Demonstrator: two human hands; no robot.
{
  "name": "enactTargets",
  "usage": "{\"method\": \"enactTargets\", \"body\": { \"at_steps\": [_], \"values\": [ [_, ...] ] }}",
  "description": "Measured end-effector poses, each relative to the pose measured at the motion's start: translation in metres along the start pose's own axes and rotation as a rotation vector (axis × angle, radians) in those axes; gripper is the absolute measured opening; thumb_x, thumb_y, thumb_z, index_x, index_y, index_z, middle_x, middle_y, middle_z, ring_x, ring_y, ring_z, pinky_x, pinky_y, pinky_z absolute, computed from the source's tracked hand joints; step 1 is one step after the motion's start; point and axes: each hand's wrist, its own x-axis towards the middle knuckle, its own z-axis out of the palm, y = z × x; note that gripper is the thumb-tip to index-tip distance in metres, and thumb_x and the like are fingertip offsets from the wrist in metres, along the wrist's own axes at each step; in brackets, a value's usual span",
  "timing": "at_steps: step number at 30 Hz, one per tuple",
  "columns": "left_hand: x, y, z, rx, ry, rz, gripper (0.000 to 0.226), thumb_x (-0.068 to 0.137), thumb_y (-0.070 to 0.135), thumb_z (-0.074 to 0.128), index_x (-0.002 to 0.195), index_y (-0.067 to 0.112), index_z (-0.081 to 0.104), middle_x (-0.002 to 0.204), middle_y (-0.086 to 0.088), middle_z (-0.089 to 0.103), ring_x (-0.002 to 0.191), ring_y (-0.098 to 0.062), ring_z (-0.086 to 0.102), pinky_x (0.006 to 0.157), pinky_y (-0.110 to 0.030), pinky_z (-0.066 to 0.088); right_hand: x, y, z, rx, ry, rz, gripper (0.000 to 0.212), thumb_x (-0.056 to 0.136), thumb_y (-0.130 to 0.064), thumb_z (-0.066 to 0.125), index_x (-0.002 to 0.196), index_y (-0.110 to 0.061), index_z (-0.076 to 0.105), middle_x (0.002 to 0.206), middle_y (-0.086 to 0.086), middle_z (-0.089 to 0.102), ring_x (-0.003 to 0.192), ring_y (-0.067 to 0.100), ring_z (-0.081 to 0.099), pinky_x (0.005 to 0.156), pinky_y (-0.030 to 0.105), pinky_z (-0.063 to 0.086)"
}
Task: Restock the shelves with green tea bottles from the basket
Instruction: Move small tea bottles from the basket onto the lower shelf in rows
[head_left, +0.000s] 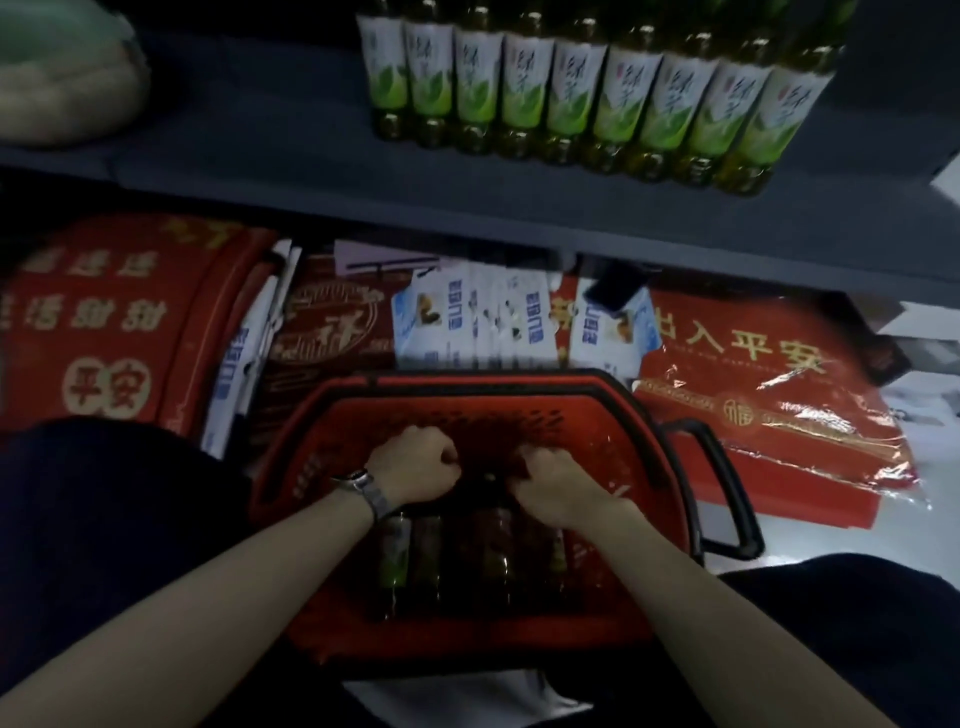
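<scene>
A red plastic basket (597, 410) with black handles sits on the floor in front of me. Several green tea bottles (493, 545) lie side by side in its near half, dim in the shadow. My left hand (415, 465), a watch on its wrist, is curled in a fist over the neck end of the leftmost bottles (395, 556). My right hand (550, 483) is curled around the top of a bottle on the right side. What the fingers enclose is hidden. On the grey shelf (291, 145) above stands a row of several green tea bottles (571, 88).
The shelf is bare to the left of the row, up to a pale bag (62, 88) at far left. Under the shelf lie red printed mats (769, 374), another red basket (104, 322) and blue-white packets (467, 322). My knees flank the basket.
</scene>
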Motion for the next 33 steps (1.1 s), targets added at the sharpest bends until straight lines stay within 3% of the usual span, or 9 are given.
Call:
{"method": "enactTargets", "body": {
  "at_steps": [4, 8, 14, 17, 21, 23, 26, 30, 33],
  "values": [
    [0.009, -0.041, 0.023, 0.002, -0.116, -0.127, 0.034, 0.074, 0.039, 0.054, 0.088, 0.020, 0.078, 0.102, -0.008, 0.078, 0.098, -0.028, 0.074, 0.084, -0.034, 0.060, 0.005, 0.006, 0.028, -0.001, -0.119, 0.095, 0.046, 0.095, -0.035, 0.066, 0.134, -0.010, 0.066, 0.137, 0.020, 0.066, 0.130, 0.038, 0.062, 0.104, 0.035, 0.049],
    [0.008, -0.071, 0.046, 0.152, -0.222, -0.214, 0.041, 0.093, 0.043, 0.067, 0.118, 0.011, 0.071, 0.121, -0.011, 0.068, 0.109, -0.032, 0.070, 0.088, -0.037, 0.060, 0.018, 0.030, 0.059, -0.031, -0.125, 0.171, 0.055, 0.098, -0.056, 0.055, 0.124, -0.011, 0.072, 0.127, 0.021, 0.072, 0.123, 0.037, 0.067, 0.101, 0.037, 0.054],
    [0.035, -0.099, 0.095, 0.044, -0.254, -0.354, 0.028, 0.101, 0.027, 0.058, 0.117, 0.005, 0.065, 0.130, -0.019, 0.057, 0.120, -0.036, 0.060, 0.105, -0.045, 0.050, 0.066, 0.085, 0.128, -0.002, -0.306, 0.246, 0.057, 0.081, -0.052, 0.047, 0.128, -0.029, 0.071, 0.129, 0.009, 0.072, 0.127, 0.030, 0.064, 0.115, 0.038, 0.044],
    [0.051, -0.106, 0.115, -0.095, -0.230, -0.403, 0.027, 0.101, 0.022, 0.059, 0.076, 0.017, 0.049, 0.081, -0.002, 0.048, 0.077, -0.023, 0.053, 0.089, -0.036, 0.050, 0.083, 0.104, 0.151, 0.118, -0.290, 0.298, 0.077, 0.067, -0.072, 0.047, 0.127, -0.030, 0.071, 0.122, 0.003, 0.075, 0.118, 0.026, 0.069, 0.107, 0.038, 0.052],
    [0.057, -0.110, 0.124, -0.185, -0.312, -0.465, 0.026, 0.106, 0.020, 0.056, 0.082, 0.011, 0.052, 0.075, -0.002, 0.044, 0.060, -0.014, 0.043, 0.054, -0.026, 0.039, 0.079, 0.091, 0.145, 0.270, -0.256, 0.362, 0.072, 0.067, -0.070, 0.058, 0.121, -0.025, 0.072, 0.115, 0.003, 0.075, 0.113, 0.023, 0.070, 0.103, 0.038, 0.056],
    [0.063, -0.115, 0.132, -0.234, -0.284, -0.474, 0.025, 0.104, 0.022, 0.059, 0.082, 0.010, 0.054, 0.077, -0.001, 0.048, 0.068, -0.017, 0.052, 0.053, -0.026, 0.041, 0.074, 0.074, 0.134, 0.305, -0.250, 0.399, 0.057, 0.081, -0.045, 0.075, 0.130, -0.017, 0.066, 0.128, 0.002, 0.069, 0.122, 0.025, 0.065, 0.107, 0.034, 0.052],
    [0.066, -0.116, 0.143, -0.324, -0.280, -0.488, 0.015, 0.104, 0.019, 0.062, 0.113, 0.007, 0.059, 0.096, -0.006, 0.061, 0.101, -0.026, 0.061, 0.065, -0.029, 0.044, 0.078, 0.073, 0.131, 0.310, -0.315, 0.490, 0.056, 0.092, -0.021, 0.079, 0.141, -0.004, 0.060, 0.137, 0.013, 0.064, 0.131, 0.032, 0.061, 0.098, 0.028, 0.052],
    [0.074, -0.122, 0.159, -0.430, -0.233, -0.525, 0.045, 0.099, 0.026, 0.071, 0.138, 0.005, 0.060, 0.139, -0.012, 0.062, 0.127, -0.031, 0.060, 0.095, -0.032, 0.052, 0.084, 0.073, 0.138, 0.361, -0.293, 0.525, 0.047, 0.097, -0.022, 0.075, 0.136, 0.000, 0.061, 0.123, 0.006, 0.065, 0.102, 0.020, 0.066, 0.063, 0.002, 0.046],
    [0.079, -0.127, 0.161, -0.452, -0.260, -0.534, 0.042, 0.099, 0.029, 0.069, 0.135, 0.010, 0.061, 0.133, -0.009, 0.063, 0.124, -0.030, 0.061, 0.093, -0.032, 0.053, 0.084, 0.068, 0.142, 0.296, -0.284, 0.504, 0.073, 0.089, -0.047, 0.079, 0.146, -0.007, 0.055, 0.140, 0.009, 0.064, 0.127, 0.026, 0.062, 0.095, 0.020, 0.051]
  ]
}}
